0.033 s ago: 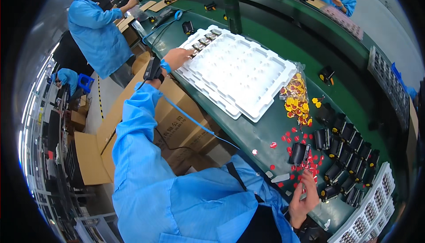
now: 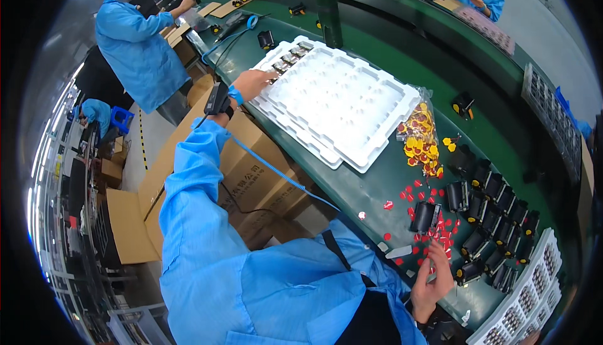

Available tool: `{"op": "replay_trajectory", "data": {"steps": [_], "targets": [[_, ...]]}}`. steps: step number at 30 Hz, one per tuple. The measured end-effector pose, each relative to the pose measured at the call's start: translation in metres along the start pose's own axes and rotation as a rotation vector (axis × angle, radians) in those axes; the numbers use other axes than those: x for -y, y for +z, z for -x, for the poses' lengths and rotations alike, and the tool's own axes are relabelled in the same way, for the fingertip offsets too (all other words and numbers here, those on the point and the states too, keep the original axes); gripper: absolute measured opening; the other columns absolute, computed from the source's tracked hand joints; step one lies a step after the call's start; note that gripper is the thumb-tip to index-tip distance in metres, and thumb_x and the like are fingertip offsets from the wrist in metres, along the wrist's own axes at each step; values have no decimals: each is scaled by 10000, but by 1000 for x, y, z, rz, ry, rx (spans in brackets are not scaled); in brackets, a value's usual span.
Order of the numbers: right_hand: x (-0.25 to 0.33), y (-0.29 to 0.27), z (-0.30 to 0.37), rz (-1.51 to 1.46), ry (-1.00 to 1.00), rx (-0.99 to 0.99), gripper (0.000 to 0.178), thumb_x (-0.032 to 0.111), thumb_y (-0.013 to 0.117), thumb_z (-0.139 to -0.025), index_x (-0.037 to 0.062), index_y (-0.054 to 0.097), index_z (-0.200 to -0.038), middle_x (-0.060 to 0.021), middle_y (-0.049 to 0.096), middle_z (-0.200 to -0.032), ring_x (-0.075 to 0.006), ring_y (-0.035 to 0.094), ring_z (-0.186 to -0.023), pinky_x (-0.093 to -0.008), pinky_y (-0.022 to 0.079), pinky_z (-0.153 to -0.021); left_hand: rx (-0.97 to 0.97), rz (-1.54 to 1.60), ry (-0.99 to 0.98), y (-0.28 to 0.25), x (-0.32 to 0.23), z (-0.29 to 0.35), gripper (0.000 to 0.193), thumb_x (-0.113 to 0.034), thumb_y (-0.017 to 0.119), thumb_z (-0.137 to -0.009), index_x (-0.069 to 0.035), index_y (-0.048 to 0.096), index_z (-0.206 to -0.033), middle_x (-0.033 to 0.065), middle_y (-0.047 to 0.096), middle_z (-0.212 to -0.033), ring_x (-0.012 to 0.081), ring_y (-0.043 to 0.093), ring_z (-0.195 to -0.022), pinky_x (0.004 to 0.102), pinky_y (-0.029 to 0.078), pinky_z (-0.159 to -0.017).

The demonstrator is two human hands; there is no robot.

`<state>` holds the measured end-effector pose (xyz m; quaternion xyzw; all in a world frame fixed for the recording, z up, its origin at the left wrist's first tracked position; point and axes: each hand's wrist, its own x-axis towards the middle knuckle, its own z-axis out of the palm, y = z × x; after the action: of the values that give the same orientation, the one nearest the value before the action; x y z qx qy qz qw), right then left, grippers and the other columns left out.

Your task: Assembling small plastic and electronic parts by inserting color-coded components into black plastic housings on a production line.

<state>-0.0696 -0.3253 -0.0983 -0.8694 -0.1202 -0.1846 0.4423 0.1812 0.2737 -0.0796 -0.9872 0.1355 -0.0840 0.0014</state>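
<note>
My left hand (image 2: 253, 84) reaches to the far left end of a white plastic tray (image 2: 402, 109). Its fingertips are together at one of the small metal parts (image 2: 281, 67) lined up along that end; the fingers hide part of it. Lower right, my right hand (image 2: 432, 282) rests over the bench with fingers stretched and thumb apart. Just beyond its fingertips are scattered red discs (image 2: 445, 235) and a black cylindrical unit (image 2: 426, 217). A blue band and a dark device sit at my left wrist, with a coiled blue cord (image 2: 270, 168) running from it.
Right of the tray lies a clear bag of yellow and red pieces (image 2: 419, 133). Several black units (image 2: 496, 200) stand grouped at right, beside a white tray of small metal parts (image 2: 521, 301). A green post (image 2: 325, 9) rises behind. Cardboard boxes (image 2: 251, 175) stand below. Co-workers (image 2: 139, 50) work nearby.
Both my hands stay in place. A skin-toned patch shows at the bottom edge by the lower right tray, where none showed before.
</note>
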Motion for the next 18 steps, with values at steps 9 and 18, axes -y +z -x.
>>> {"op": "replay_trajectory", "data": {"steps": [9, 18], "targets": [[2, 10, 3, -45, 20, 2, 159, -122, 587, -802, -112, 642, -951, -255, 697, -1025, -378, 701, -983, -403, 540, -892, 409, 298, -159, -28, -6, -24, 326, -20, 716, -670, -16, 678, -993, 169, 644, -697, 302, 623, -625, 391, 481, -568], [6, 13, 2, -113, 28, 33, 172, -131, 595, -791, -105, 652, -952, -230, 710, -1013, -340, 711, -969, -377, 546, -877, 13, 246, -76, -33, 0, 23, 350, 50, 597, -765, -13, 675, -1100, 160, 690, -881, 319, 652, -772, 381, 524, -726]]}}
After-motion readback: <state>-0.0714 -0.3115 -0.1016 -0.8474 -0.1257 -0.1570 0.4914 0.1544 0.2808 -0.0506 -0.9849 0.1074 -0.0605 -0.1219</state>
